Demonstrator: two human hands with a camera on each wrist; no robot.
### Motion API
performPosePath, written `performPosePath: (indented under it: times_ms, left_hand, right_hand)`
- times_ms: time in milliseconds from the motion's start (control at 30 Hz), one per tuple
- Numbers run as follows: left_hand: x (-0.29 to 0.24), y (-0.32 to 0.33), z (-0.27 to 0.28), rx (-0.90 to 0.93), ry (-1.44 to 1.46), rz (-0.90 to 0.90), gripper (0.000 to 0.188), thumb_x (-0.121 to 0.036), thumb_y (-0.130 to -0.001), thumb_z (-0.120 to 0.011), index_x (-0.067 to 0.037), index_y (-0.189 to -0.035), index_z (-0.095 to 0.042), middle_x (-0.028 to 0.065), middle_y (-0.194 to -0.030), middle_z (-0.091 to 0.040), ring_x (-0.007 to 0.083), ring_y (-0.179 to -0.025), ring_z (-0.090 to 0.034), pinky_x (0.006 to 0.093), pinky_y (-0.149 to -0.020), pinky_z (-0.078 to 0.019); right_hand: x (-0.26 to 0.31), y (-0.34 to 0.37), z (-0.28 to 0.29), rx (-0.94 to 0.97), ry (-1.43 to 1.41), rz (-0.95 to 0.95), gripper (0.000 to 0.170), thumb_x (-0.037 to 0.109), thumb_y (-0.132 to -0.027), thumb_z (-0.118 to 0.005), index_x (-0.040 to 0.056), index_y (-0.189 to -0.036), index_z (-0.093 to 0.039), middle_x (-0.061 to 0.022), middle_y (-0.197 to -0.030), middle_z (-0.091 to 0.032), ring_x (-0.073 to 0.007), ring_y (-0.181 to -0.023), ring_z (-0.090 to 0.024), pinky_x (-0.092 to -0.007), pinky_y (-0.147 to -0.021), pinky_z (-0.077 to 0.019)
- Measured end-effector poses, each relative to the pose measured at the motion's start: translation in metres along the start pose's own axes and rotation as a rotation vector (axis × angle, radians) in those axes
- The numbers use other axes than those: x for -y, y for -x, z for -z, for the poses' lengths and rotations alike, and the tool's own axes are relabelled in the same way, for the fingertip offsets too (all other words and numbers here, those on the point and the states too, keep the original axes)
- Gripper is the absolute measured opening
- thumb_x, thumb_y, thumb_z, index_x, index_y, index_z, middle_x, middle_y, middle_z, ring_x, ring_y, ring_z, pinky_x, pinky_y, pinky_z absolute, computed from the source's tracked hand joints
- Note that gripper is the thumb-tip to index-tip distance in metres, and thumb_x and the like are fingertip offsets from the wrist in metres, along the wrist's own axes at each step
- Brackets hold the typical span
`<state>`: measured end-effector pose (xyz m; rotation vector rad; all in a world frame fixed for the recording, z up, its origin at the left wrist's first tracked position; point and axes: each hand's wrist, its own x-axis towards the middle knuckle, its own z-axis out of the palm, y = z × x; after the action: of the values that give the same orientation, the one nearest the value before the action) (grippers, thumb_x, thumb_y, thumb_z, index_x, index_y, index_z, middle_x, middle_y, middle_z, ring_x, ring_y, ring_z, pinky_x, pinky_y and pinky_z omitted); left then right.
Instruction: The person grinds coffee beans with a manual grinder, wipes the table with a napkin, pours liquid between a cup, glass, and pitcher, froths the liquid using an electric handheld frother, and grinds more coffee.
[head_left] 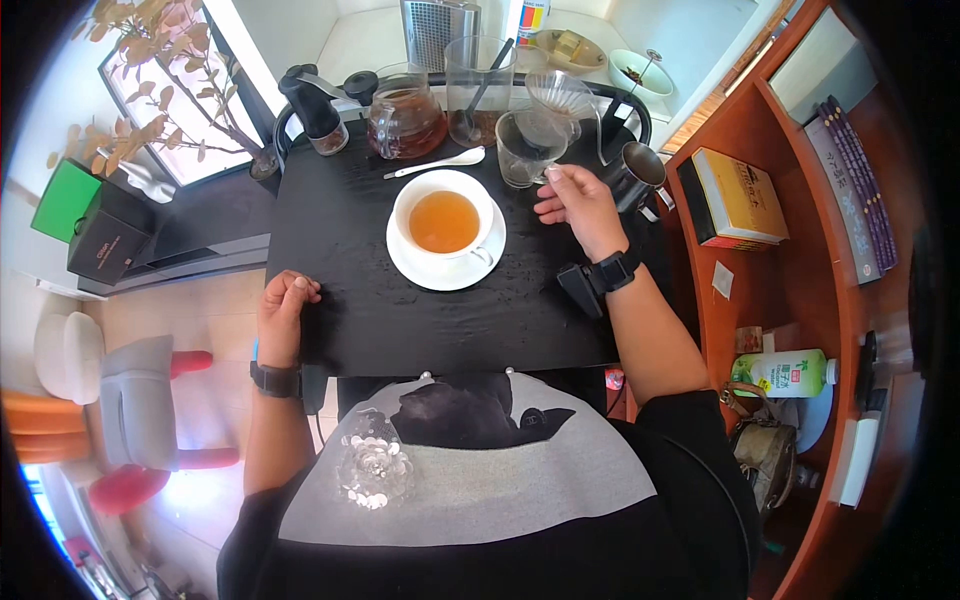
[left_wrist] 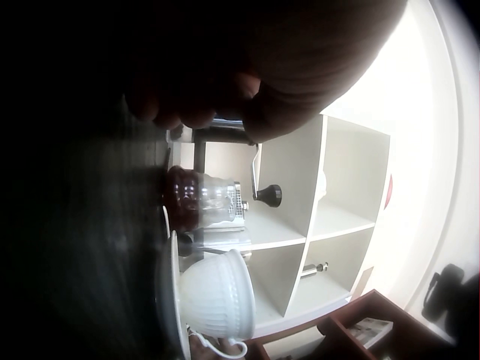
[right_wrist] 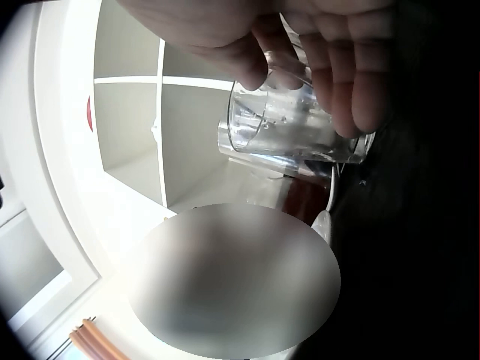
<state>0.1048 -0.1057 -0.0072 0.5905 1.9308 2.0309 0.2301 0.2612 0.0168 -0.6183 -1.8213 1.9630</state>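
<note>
In the head view my right hand (head_left: 583,208) pinches the handle side of a clear glass cup (head_left: 522,168), which stands upright at the back right of the black table. The right wrist view shows thumb and fingers at the glass cup (right_wrist: 262,127), with drops on its wall. Loosely curled, my left hand (head_left: 284,305) rests at the table's left edge and holds nothing. Between the hands, a white teacup (head_left: 404,222) of amber tea sits on a white saucer (head_left: 435,278). Behind it lies a white spoon (head_left: 440,163).
Along the back stand a hand grinder (head_left: 318,115), a glass pot (head_left: 405,125) of reddish-brown liquid, a tall glass jar (head_left: 465,80) holding a black spoon, and a ribbed glass dripper (head_left: 558,95). A metal pitcher (head_left: 636,175) is right of my right hand. Wooden shelves (head_left: 725,280) border the right side.
</note>
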Motion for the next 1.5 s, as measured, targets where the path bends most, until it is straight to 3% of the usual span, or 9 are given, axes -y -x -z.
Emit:
performPosePath:
  times_ms: [100, 233, 333, 533, 667, 733, 933, 1500]
  left_hand:
    - [-0.001, 0.000, -0.001, 0.001, 0.004, -0.007, 0.020, -0.010, -0.087, -0.049, -0.004, -0.069, -0.051, 0.0045, -0.074, -0.052, 0.0125, -0.073, -0.049, 0.0258, -0.072, -0.0401]
    - [-0.003, 0.001, -0.001, -0.004, 0.002, 0.010, 0.020, -0.009, -0.087, -0.049, -0.004, -0.069, -0.051, 0.0046, -0.074, -0.052, 0.0127, -0.074, -0.049, 0.0258, -0.072, -0.0401]
    - [-0.002, 0.000, 0.000, 0.006, 0.010, 0.002, 0.020, -0.009, -0.088, -0.049, -0.004, -0.069, -0.051, 0.0046, -0.074, -0.052, 0.0127, -0.074, -0.049, 0.0258, -0.072, -0.0402]
    - [0.000, 0.000, 0.001, -0.001, 0.000, 0.011, 0.020, -0.010, -0.088, -0.049, -0.003, -0.070, -0.051, 0.0047, -0.075, -0.052, 0.0123, -0.073, -0.049, 0.0254, -0.071, -0.0403]
    - [0.001, 0.000, 0.002, 0.016, 0.011, -0.002, 0.020, -0.010, -0.088, -0.049, -0.003, -0.070, -0.051, 0.0047, -0.075, -0.052, 0.0121, -0.072, -0.049, 0.0253, -0.071, -0.0404]
    - [0.001, 0.000, 0.001, 0.025, 0.013, -0.005, 0.020, -0.010, -0.088, -0.049, -0.003, -0.070, -0.051, 0.0046, -0.074, -0.052, 0.0122, -0.073, -0.049, 0.0254, -0.071, -0.0404]
    - [0.000, 0.000, 0.001, 0.025, 0.013, 0.000, 0.020, -0.011, -0.089, -0.048, -0.004, -0.070, -0.051, 0.0046, -0.074, -0.052, 0.0126, -0.074, -0.049, 0.0256, -0.072, -0.0400]
    - [-0.001, 0.001, 0.001, 0.020, 0.007, 0.000, 0.019, -0.010, -0.087, -0.049, -0.004, -0.070, -0.052, 0.0050, -0.075, -0.053, 0.0123, -0.073, -0.049, 0.0253, -0.073, -0.0394]
  right_hand:
    - [0.007, 0.011, 0.003, -0.016, 0.087, 0.045, 0.030, 0.024, -0.088, -0.054, 0.0001, -0.107, -0.052, -0.0092, -0.081, -0.059, -0.0135, -0.061, -0.059, -0.0242, -0.052, -0.0502]
    - [0.018, 0.034, 0.007, -0.095, 0.223, 0.112, 0.028, 0.022, -0.085, -0.057, 0.0029, -0.105, -0.052, -0.0034, -0.075, -0.056, -0.0083, -0.055, -0.054, -0.0200, -0.045, -0.0431]
    - [0.024, 0.054, -0.001, 0.028, 0.248, 0.066, 0.024, 0.022, -0.084, -0.060, 0.0055, -0.099, -0.053, 0.0007, -0.071, -0.053, -0.0049, -0.053, -0.050, -0.0187, -0.044, -0.0394]
    - [0.007, 0.073, -0.039, 0.335, 0.303, 0.083, 0.026, 0.022, -0.084, -0.061, 0.0023, -0.098, -0.050, -0.0018, -0.067, -0.054, -0.0068, -0.052, -0.051, -0.0215, -0.045, -0.0403]
    - [0.004, 0.073, -0.053, 0.346, 0.287, 0.054, 0.024, 0.022, -0.085, -0.058, 0.0021, -0.097, -0.050, -0.0019, -0.067, -0.054, -0.0072, -0.051, -0.051, -0.0212, -0.045, -0.0405]
    - [0.000, 0.074, -0.055, 0.393, 0.224, -0.035, 0.022, 0.022, -0.089, -0.052, 0.0035, -0.100, -0.049, -0.0040, -0.076, -0.056, -0.0069, -0.054, -0.052, -0.0182, -0.043, -0.0398]
    - [-0.005, 0.076, -0.060, 0.399, 0.104, -0.006, 0.018, 0.019, -0.092, -0.046, 0.0016, -0.096, -0.050, -0.0058, -0.078, -0.057, -0.0089, -0.057, -0.056, -0.0189, -0.045, -0.0435]
    - [-0.019, 0.071, -0.064, 0.426, -0.011, 0.006, 0.017, 0.019, -0.092, -0.048, 0.0030, -0.090, -0.052, -0.0052, -0.078, -0.058, -0.0112, -0.064, -0.059, -0.0214, -0.053, -0.0482]
